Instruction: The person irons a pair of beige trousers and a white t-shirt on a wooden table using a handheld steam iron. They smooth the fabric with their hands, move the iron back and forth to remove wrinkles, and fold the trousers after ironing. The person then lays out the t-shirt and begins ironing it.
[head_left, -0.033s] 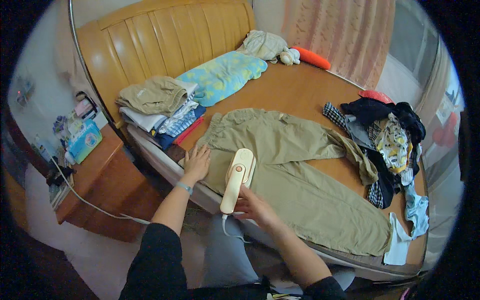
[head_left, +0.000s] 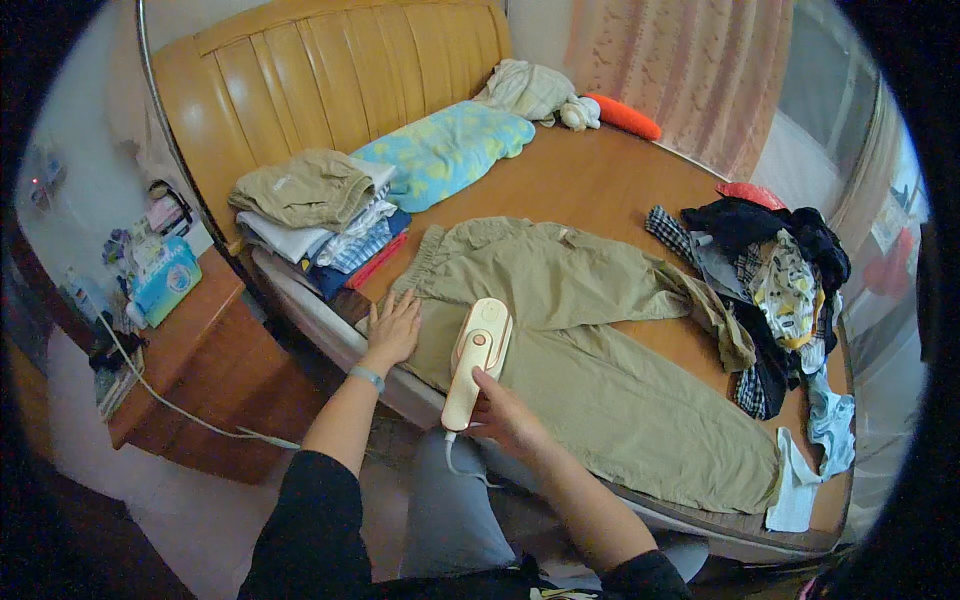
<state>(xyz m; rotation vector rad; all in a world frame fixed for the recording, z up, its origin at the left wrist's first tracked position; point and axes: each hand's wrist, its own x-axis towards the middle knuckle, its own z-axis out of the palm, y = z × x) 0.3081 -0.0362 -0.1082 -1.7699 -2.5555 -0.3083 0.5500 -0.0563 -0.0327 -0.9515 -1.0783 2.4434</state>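
Olive-khaki trousers [head_left: 640, 410] lie spread over the wooden bed board, one leg stretched toward me and the other bent away. My left hand [head_left: 395, 328] rests flat on them near the elastic waistband, fingers spread. In my right hand [head_left: 505, 412] is the handle of a cream handheld garment steamer [head_left: 480, 345]. My thumb lies on top of the handle and the other fingers are partly hidden beneath it. The steamer's head sits over the upper part of the trousers, and its face is hidden. A white cord [head_left: 455, 462] hangs from the handle end.
Folded clothes [head_left: 305, 195] are stacked at the left, beside a blue-yellow patterned pillow [head_left: 450, 155]. A heap of loose clothes [head_left: 785, 280] lies at the right. At far left stands a wooden cabinet [head_left: 190, 365] with a blue package [head_left: 168, 280]; a cable crosses its front.
My right thumb has come up onto the top of the steamer's handle. The steamer has barely shifted, and my left hand stays in place.
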